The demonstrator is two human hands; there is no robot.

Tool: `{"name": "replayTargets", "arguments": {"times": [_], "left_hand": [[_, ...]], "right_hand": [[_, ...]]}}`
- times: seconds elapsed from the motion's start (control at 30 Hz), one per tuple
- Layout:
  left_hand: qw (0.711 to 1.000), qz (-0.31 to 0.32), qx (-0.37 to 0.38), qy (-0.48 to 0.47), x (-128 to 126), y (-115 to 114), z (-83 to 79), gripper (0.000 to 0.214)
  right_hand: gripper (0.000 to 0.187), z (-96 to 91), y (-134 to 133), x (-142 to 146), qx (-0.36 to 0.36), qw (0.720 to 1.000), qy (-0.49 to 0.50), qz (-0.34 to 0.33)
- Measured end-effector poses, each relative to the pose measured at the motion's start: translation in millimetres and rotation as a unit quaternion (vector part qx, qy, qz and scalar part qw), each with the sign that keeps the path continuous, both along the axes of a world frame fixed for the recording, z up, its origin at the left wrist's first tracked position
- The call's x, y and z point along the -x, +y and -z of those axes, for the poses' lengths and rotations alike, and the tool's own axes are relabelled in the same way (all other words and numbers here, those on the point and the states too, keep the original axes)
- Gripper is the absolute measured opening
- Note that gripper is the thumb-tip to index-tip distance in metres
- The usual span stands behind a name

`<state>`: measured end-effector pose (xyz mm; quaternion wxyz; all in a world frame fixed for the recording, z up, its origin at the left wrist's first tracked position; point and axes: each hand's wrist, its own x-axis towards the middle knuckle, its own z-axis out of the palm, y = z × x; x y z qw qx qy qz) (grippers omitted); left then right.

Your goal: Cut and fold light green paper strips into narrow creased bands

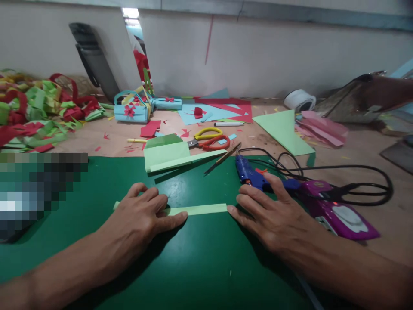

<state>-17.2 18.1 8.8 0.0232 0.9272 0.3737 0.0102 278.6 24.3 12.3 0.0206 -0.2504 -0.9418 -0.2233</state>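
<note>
A narrow light green paper strip [200,209] lies flat on the dark green cutting mat [180,267]. My left hand [142,215] lies flat over the strip's left part, fingers stretched out and pressing it down. My right hand [271,215] rests flat beside the strip's right end, its fingertips touching that end, fingers spread. Neither hand holds anything.
A blue glue gun [250,174] with black cord and a purple paper punch [342,217] lie just right of my right hand. Folded green paper [167,156], scissors [209,140], a craft knife [222,158], a blue paper basket [130,110] and paper scraps lie behind. Another person's arm [392,92] is at far right.
</note>
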Motion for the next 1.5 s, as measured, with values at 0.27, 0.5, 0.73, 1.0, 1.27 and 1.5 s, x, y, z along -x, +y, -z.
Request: {"name": "replayTargets", "arguments": {"times": [0.27,0.5,0.73,1.0,1.27,1.5], "left_hand": [[1.0,-0.021,-0.009,0.001,-14.4,-3.3,-2.5,0.039],[0.998,-0.018,-0.054,0.039,-47.9,-3.8,1.4,0.036],[0.995,-0.084,-0.045,-0.042,-40.7,-10.8,5.3,0.028],[0.957,-0.221,0.08,-0.169,-12.4,-17.2,-4.4,0.024],[0.944,-0.253,0.12,-0.174,0.3,-21.0,-3.2,0.027],[0.944,-0.251,0.115,-0.179,6.1,-23.1,-3.6,0.032]], "right_hand": [[0.038,-27.0,9.9,12.2,0.029,0.989,0.13,0.058],[0.019,-41.5,16.6,55.1,0.347,0.899,0.209,0.168],[0.015,-26.0,33.0,76.5,0.456,0.842,0.249,0.148],[0.015,-19.6,25.2,77.1,0.435,0.858,0.208,0.178],[0.017,-5.2,22.3,77.6,0.407,0.876,0.187,0.178],[0.021,-3.9,19.3,77.1,0.409,0.877,0.169,0.187]]}}
